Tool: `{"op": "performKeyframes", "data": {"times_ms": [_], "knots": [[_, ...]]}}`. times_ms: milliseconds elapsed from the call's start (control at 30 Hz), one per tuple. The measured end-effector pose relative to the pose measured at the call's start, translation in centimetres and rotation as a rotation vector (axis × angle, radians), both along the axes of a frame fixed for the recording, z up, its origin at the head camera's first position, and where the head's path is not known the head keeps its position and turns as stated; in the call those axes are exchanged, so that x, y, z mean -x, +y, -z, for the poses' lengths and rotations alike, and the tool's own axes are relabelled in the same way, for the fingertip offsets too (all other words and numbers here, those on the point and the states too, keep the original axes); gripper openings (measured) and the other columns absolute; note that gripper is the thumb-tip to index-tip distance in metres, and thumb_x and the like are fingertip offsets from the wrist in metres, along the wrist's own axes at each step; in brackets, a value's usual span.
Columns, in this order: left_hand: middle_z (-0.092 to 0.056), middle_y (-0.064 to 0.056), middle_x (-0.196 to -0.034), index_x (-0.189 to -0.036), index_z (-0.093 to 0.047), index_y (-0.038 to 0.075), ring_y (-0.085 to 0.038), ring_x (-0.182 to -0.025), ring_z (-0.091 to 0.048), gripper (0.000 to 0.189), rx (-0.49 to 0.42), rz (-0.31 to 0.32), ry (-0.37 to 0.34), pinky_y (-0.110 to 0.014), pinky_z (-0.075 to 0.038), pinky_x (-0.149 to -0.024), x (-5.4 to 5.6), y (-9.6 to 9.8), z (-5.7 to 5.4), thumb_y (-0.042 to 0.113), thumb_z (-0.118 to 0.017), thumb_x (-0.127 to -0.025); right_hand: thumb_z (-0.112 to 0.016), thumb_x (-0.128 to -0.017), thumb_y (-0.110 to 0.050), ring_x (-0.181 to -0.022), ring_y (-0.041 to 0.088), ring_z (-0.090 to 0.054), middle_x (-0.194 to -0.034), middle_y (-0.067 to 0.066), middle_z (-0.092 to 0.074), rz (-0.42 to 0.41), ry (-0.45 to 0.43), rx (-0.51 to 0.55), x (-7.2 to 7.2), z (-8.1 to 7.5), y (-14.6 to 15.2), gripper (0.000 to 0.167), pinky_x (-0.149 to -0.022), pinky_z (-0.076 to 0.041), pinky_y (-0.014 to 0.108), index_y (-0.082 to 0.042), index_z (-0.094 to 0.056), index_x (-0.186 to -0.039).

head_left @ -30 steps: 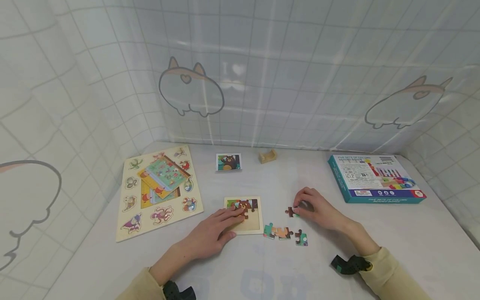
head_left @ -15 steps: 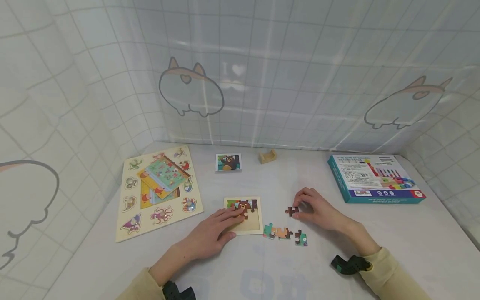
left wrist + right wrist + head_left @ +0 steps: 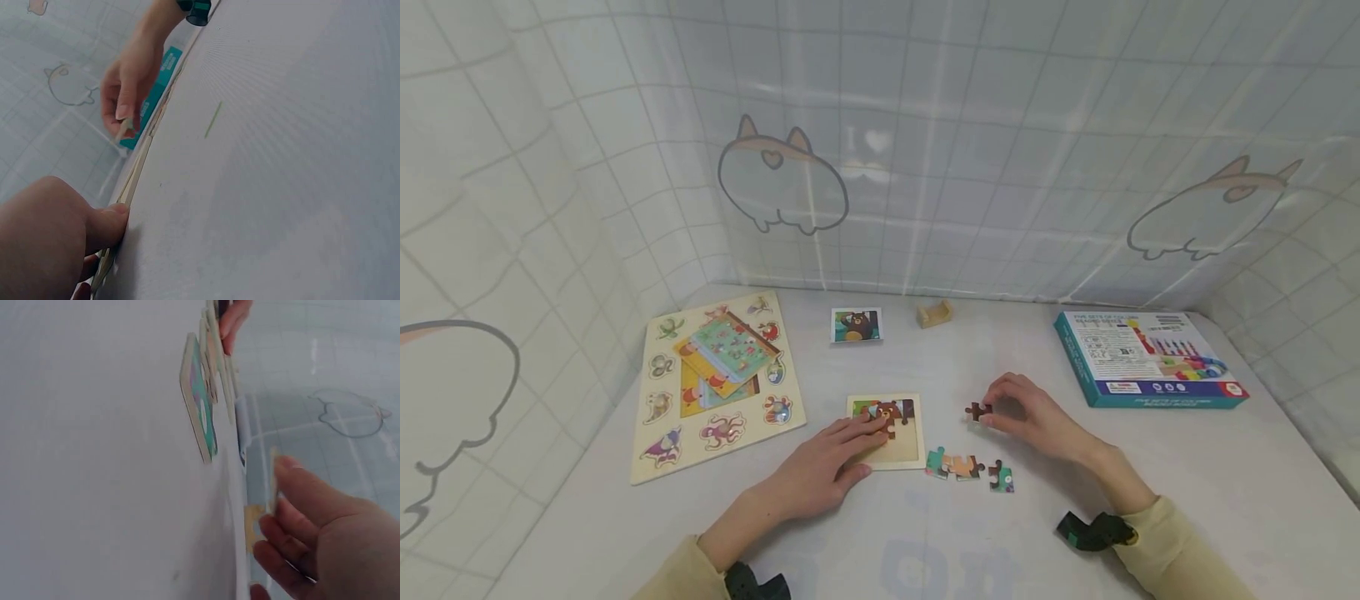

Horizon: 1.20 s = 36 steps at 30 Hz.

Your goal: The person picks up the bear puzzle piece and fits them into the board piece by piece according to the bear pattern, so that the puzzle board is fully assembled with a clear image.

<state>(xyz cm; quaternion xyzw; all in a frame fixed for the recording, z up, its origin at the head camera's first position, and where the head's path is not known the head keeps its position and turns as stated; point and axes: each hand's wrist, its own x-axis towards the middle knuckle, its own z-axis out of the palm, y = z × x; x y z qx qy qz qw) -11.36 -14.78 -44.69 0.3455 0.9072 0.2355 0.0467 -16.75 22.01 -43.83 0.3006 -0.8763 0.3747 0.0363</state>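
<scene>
My right hand (image 3: pixel 1033 421) pinches a dark brown jigsaw piece (image 3: pixel 977 411) between thumb and fingertips; the right wrist view shows this piece (image 3: pixel 274 481) edge-on, lifted off the table. My left hand (image 3: pixel 820 467) rests on the left side of a small wooden puzzle tray (image 3: pixel 922 433), its fingers extended over it and its thumb at the near edge. Bear pieces (image 3: pixel 889 410) fill the tray's upper part, while bare wood shows lower down; the fingers hide the left part. Orange and green loose pieces (image 3: pixel 966 467) lie right of the tray, with one green piece (image 3: pixel 1002 477) apart.
A bear picture card (image 3: pixel 856 325) and a small wooden stand (image 3: pixel 935 313) sit at the back. At left lies a large wooden animal board (image 3: pixel 647 450) with cards on it. A teal and white box (image 3: pixel 1150 358) occupies the right; a patterned curtain (image 3: pixel 962 167) borders the table.
My right hand has shifted slightly left and away from me with the brown jigsaw piece, which has turned in its fingers. The left hand and tray stay put.
</scene>
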Motion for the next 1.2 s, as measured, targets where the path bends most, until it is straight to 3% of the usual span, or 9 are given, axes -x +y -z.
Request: {"op": "performKeyframes", "data": {"times_ms": [167, 300, 467, 733, 933, 1200], "knots": [[-0.041, 0.005, -0.158, -0.147, -0.051, 0.021, -0.025, -0.149, -0.033, 0.046, 0.005, -0.005, 0.0, -0.048, -0.032, -0.12, 0.0, -0.1, 0.0, 0.026, -0.057, -0.102, -0.077, -0.089, -0.021, -0.1, 0.017, -0.058, -0.103, -0.005, -0.062, 0.06, 0.036, 0.012, -0.4, -1.3, -2.5, 0.016, -0.089, -0.053, 0.04, -0.016, -0.067, -0.1], [-0.041, 0.005, -0.158, -0.147, -0.052, 0.022, -0.024, -0.149, -0.033, 0.046, 0.009, -0.016, -0.002, -0.047, -0.033, -0.12, 0.1, -0.1, 0.0, 0.027, -0.058, -0.101, -0.076, -0.09, -0.024, -0.102, 0.02, -0.059, -0.103, -0.004, -0.062, 0.062, 0.024, 0.002, -0.3, -1.9, -4.6, 0.016, -0.089, -0.053, 0.048, -0.015, -0.067, -0.1], [-0.04, 0.008, -0.158, -0.147, -0.051, 0.025, -0.022, -0.15, -0.031, 0.046, 0.022, -0.03, -0.031, -0.047, -0.033, -0.12, 0.1, 0.1, 0.1, 0.03, -0.057, -0.102, -0.075, -0.091, -0.025, -0.103, 0.019, -0.059, -0.104, -0.004, -0.062, 0.037, -0.017, -0.008, -0.3, -2.0, -7.0, 0.018, -0.091, -0.054, 0.047, -0.014, -0.068, -0.101], [-0.042, 0.005, -0.157, -0.146, -0.052, 0.023, -0.026, -0.147, -0.036, 0.046, 0.016, -0.005, 0.012, -0.05, -0.036, -0.117, 0.2, 0.1, 0.2, 0.027, -0.057, -0.101, -0.071, -0.094, -0.029, -0.105, 0.019, -0.059, -0.106, 0.0, -0.063, -0.036, -0.011, -0.015, 0.2, -1.8, -10.2, 0.022, -0.091, -0.052, 0.043, -0.01, -0.068, -0.104], [-0.042, 0.006, -0.157, -0.147, -0.05, 0.024, -0.024, -0.147, -0.035, 0.046, 0.024, -0.007, 0.0, -0.049, -0.035, -0.118, 0.2, 0.1, 0.2, 0.029, -0.057, -0.102, -0.071, -0.094, -0.029, -0.101, 0.015, -0.058, -0.105, -0.002, -0.063, -0.038, -0.008, -0.059, 0.3, -0.6, -10.4, 0.021, -0.09, -0.051, 0.036, -0.011, -0.068, -0.103], [-0.041, 0.007, -0.157, -0.147, -0.051, 0.025, -0.023, -0.148, -0.034, 0.046, 0.035, -0.018, 0.002, -0.048, -0.033, -0.12, 0.2, 0.0, 0.2, 0.03, -0.057, -0.102, -0.071, -0.094, -0.031, -0.101, 0.012, -0.057, -0.105, -0.004, -0.063, -0.056, -0.015, -0.063, 0.6, 0.2, -10.1, 0.021, -0.092, -0.051, 0.035, -0.013, -0.068, -0.104]]}}
